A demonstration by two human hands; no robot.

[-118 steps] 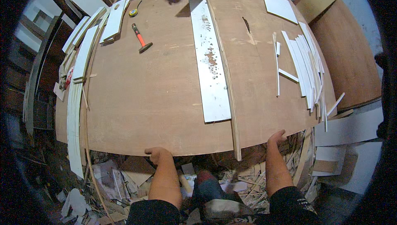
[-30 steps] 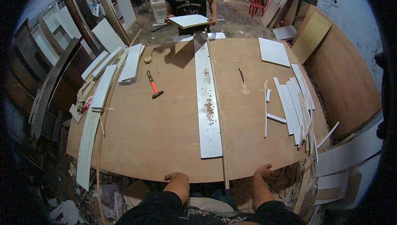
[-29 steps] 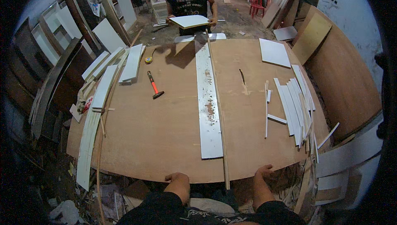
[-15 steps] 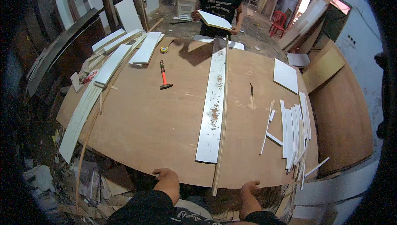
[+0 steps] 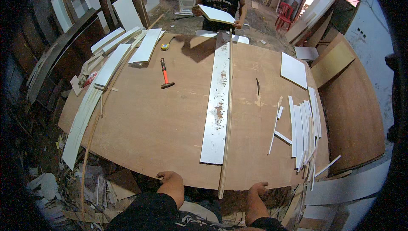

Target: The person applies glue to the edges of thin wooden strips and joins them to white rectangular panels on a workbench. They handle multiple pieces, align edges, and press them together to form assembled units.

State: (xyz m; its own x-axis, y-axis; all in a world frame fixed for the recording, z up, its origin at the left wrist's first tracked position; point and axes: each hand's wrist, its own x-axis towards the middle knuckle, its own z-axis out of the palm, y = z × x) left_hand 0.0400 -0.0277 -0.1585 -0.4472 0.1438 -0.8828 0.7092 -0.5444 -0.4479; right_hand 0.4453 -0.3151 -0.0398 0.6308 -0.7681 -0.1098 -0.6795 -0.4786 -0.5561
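Observation:
A large brown plywood sheet (image 5: 148, 124) lies flat as the work surface. At its near edge, left of centre, my left hand (image 5: 171, 179) is closed round the rim, fingers curled and partly hidden. Farther right, my right hand (image 5: 257, 188) grips the same edge, its fingertips turned outward. Between and beyond my hands, a long white board (image 5: 211, 139) with brown scuffs runs away from me. A narrow wooden strip (image 5: 228, 133) lies along its right side, its near end jutting past the edge. A hammer (image 5: 165, 74) with an orange and black handle lies left of the board.
A yellow tape measure (image 5: 165, 47) lies near the far edge. White boards (image 5: 112, 65) are stacked at left, thin white strips (image 5: 299, 124) at right, near a white panel (image 5: 293, 70). Across the table a person (image 5: 220, 1) holds a white panel (image 5: 216, 15). Offcuts litter the floor.
My view has shifted slightly, so the far things sit a little higher in the picture. The person opposite has lowered the white panel slightly toward level. My hands stay at the edge.

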